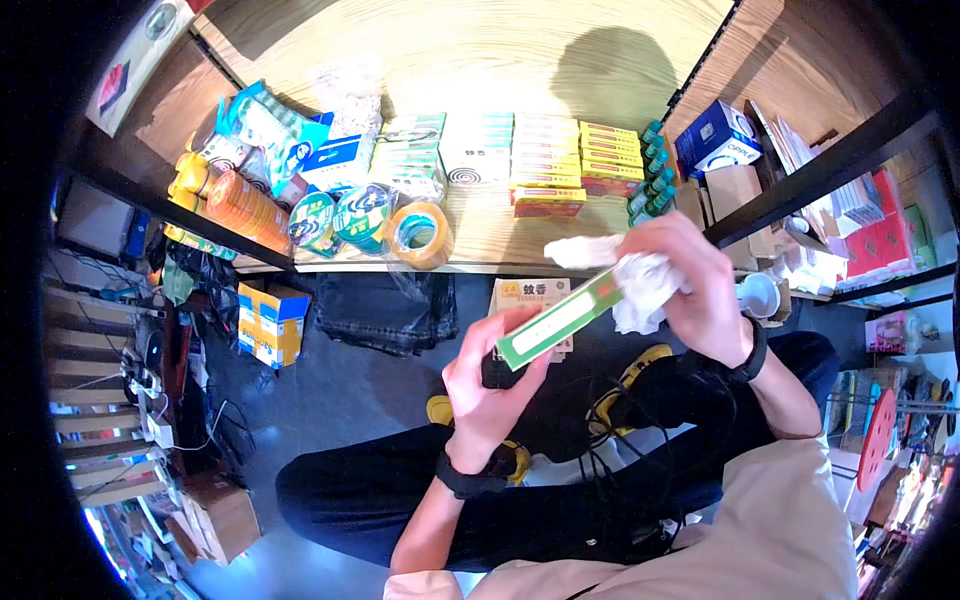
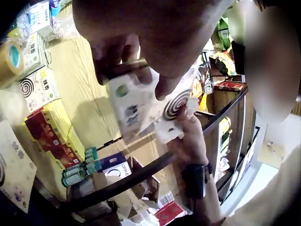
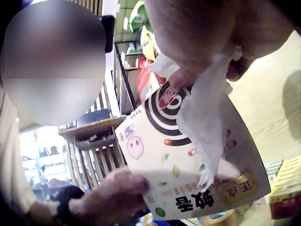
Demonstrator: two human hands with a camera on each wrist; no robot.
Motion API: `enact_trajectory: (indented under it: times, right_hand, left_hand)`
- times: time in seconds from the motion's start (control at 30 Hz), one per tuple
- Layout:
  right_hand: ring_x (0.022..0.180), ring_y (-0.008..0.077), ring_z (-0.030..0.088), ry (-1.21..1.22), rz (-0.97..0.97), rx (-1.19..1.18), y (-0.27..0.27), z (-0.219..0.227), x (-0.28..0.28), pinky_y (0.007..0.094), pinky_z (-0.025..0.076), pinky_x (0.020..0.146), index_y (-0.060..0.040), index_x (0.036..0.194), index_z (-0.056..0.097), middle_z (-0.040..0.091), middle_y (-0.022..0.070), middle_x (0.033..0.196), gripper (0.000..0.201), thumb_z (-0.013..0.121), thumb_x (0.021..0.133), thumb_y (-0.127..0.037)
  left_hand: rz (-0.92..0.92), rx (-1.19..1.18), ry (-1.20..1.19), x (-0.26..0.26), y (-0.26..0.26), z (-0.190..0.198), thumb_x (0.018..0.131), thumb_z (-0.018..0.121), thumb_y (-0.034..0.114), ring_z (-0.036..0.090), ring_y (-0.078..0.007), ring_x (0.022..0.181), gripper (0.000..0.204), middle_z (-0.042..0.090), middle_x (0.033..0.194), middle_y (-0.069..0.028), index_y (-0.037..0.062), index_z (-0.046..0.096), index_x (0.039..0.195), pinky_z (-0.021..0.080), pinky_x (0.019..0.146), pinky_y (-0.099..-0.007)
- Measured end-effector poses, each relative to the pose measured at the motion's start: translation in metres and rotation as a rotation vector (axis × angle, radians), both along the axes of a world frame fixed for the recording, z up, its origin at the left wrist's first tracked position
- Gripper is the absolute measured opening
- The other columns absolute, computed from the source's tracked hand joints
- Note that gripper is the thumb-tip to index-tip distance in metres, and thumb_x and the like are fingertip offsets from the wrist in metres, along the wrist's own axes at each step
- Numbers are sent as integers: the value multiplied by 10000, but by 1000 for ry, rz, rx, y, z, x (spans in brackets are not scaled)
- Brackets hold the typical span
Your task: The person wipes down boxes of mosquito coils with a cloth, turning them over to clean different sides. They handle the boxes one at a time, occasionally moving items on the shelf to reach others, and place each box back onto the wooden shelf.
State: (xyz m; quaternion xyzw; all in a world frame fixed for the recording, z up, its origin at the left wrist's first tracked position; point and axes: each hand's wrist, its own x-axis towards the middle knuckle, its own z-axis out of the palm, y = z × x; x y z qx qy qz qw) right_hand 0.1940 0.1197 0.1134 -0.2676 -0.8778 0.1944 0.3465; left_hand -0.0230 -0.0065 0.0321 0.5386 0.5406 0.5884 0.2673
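My left hand grips a flat mosquito coil box by its near end, thumb and fingers on either side. The box is tilted in mid-air above my lap, its green narrow side up in the head view. My right hand holds a crumpled white tissue against the box's far end. In the right wrist view, the tissue lies over the printed face with the black spiral, and part of the print is hidden by it. Another mosquito coil box lies below, near the shelf's front edge.
The wooden shelf ahead holds white coil boxes, yellow boxes, green bottles and a tape roll. On the floor are a black plastic bag and an orange-blue carton. Dark shelf posts flank both sides.
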Motion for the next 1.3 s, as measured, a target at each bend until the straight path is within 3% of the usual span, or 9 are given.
enact_trajectory:
  times: [0.2, 0.23, 0.3, 0.43, 0.57, 0.63, 1.07, 1.2, 1.3]
  right_hand:
    - [1056, 338, 645, 238, -56, -338, 0, -5, 2, 371, 514, 918, 0, 1164, 644, 668, 155, 1110, 454, 596, 750, 178]
    - [1056, 338, 645, 232, -57, -334, 1, -5, 1, 371, 514, 918, 0, 1164, 644, 668, 155, 1110, 454, 596, 750, 178]
    - [1134, 352, 608, -38, -150, 116, 3, -4, -4, 399, 483, 1000, 17, 1232, 627, 653, 172, 1175, 527, 595, 733, 184]
    - [1309, 384, 482, 80, -190, -117, -16, -24, -19, 415, 388, 1135, 24, 1448, 464, 530, 203, 1394, 757, 626, 725, 178]
    - [1445, 393, 341, -16, -148, -149, -19, -25, -11, 441, 273, 1222, 6, 1564, 302, 374, 227, 1531, 870, 556, 749, 175]
    - [1459, 402, 331, -11, -121, -204, -18, -23, -9, 447, 266, 1228, 17, 1559, 309, 379, 234, 1531, 857, 535, 748, 179]
    - [1487, 396, 324, 22, -98, -259, -22, -32, -9, 438, 265, 1235, 21, 1514, 392, 405, 245, 1529, 784, 464, 752, 192]
    - [1489, 394, 326, 44, -97, -234, -25, -28, -13, 441, 271, 1232, 16, 1495, 426, 415, 245, 1521, 763, 467, 754, 191]
    - [1471, 390, 360, 7, -37, -202, -26, -28, -13, 440, 289, 1225, 23, 1477, 440, 437, 240, 1507, 737, 476, 758, 185]
  left_hand:
    - [-17, -86, -83, 0, -7, -37, 830, 796, -40, 706, -170, 1021, 440, 733, 1140, -126, -11, 613, 1229, 551, 894, -305]
    - [20, -97, -147, 4, -9, -33, 843, 793, -35, 690, -139, 1002, 447, 735, 1121, -111, -22, 603, 1246, 542, 886, -288]
    - [46, -69, -78, 3, -11, -24, 856, 782, -30, 695, -129, 979, 387, 743, 1080, -125, -29, 615, 1205, 552, 866, -296]
    - [128, 48, 214, 2, -7, -18, 854, 683, -110, 721, -297, 1096, 411, 719, 1209, -200, -29, 625, 1253, 558, 953, -359]
    - [141, 36, 298, 4, -5, -15, 881, 677, -98, 721, -269, 1075, 371, 715, 1227, -181, -44, 608, 1242, 564, 923, -368]
    - [121, 12, 282, 3, -5, -11, 865, 655, -110, 705, -343, 1126, 396, 698, 1234, -231, -55, 612, 1255, 559, 963, -384]
    - [142, -19, 337, 0, -4, -14, 795, 633, -174, 715, -359, 1087, 447, 708, 1200, -224, -47, 626, 1223, 569, 939, -379]
    - [158, -21, 333, -1, -4, -17, 793, 649, -157, 723, -351, 1063, 448, 714, 1181, -216, -30, 640, 1222, 574, 920, -376]
    - [183, -9, 358, -1, -4, -15, 830, 698, -101, 749, -270, 1001, 393, 744, 1112, -168, 6, 672, 1207, 573, 852, -340]
